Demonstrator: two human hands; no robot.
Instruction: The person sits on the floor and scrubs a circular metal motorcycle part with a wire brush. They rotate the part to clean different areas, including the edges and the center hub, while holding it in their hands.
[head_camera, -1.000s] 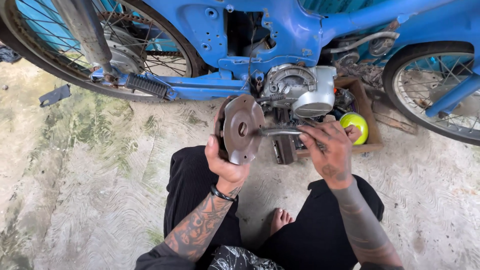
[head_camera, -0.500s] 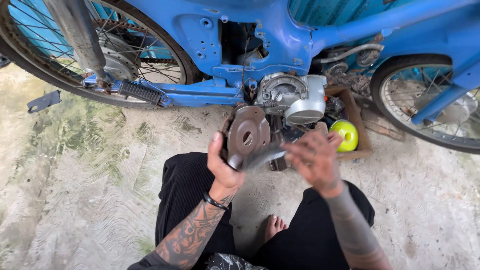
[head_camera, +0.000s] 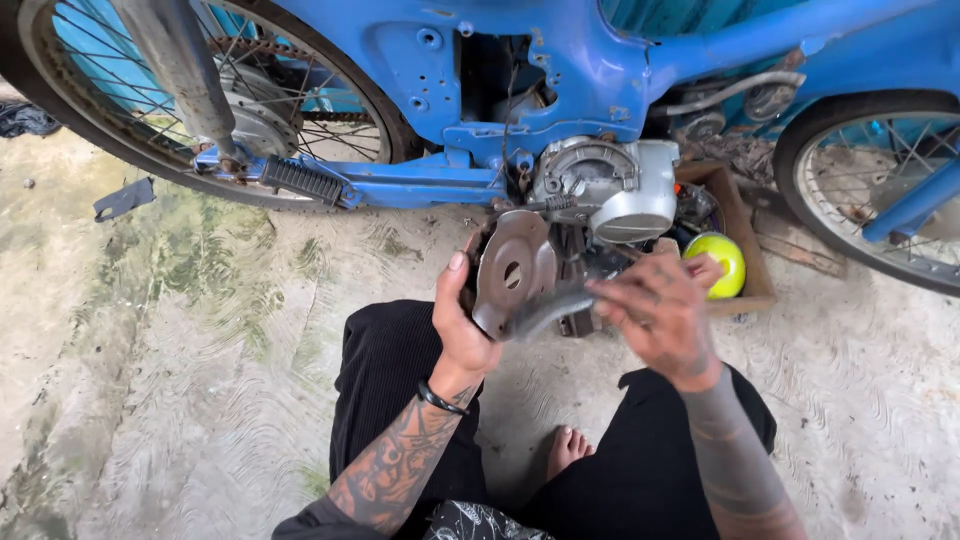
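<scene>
A round metal cover (head_camera: 512, 270) is held by the left hand (head_camera: 462, 325) in front of the engine (head_camera: 605, 190) of the blue motorbike (head_camera: 560, 70). A blurred tool (head_camera: 545, 312) is gripped by the right hand (head_camera: 655, 312), touching the cover.

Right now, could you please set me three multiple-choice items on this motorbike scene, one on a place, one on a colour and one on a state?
1. Where does the yellow-green ball lie?
A. in the wooden tray beside the engine
B. on the person's lap
C. between the rear wheel's spokes

2. What colour is the motorbike frame?
A. red
B. blue
C. black

3. How is the round metal cover held?
A. it lies flat on the concrete
B. it is bolted onto the engine
C. the left hand grips it in the air, in front of the engine

Answers: 1 A, the ball sits inside the tray's rim. 2 B, the frame panels are blue. 3 C, the left fingers wrap its edge, while the blurred right hand holds a grey tool against it.
</scene>
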